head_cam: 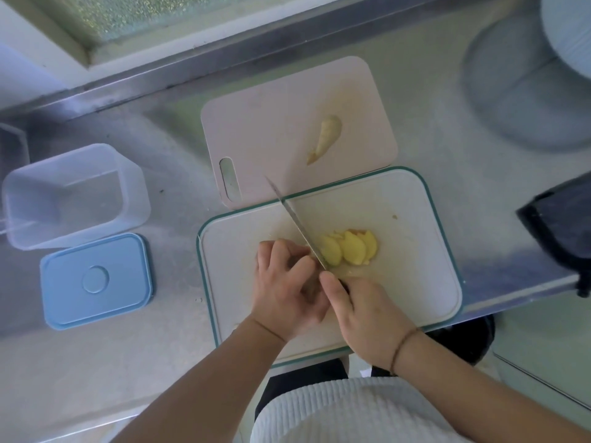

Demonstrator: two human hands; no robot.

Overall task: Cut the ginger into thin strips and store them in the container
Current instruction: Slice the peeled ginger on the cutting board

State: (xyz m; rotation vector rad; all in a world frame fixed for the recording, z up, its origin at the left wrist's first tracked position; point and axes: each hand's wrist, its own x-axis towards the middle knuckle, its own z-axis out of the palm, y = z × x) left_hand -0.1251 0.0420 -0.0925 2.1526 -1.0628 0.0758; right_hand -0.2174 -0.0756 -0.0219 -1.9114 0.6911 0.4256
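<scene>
At the far left an open container (75,196) and its blue lid (96,281) are set on the counter (160,346), well apart from the cutting, presumably kept ready for the strips. On the near board (415,266) the left hand (287,289) is curled, seemingly steadying the uncut ginger, which is hidden beneath it, while the knife (300,230) is gripped by the right hand (367,314), fingers wrapped round the handle. Slices (350,249) are fanned just right of the blade, still to be cut into strips, and a spare piece (324,137) is left on the far board (271,123).
</scene>
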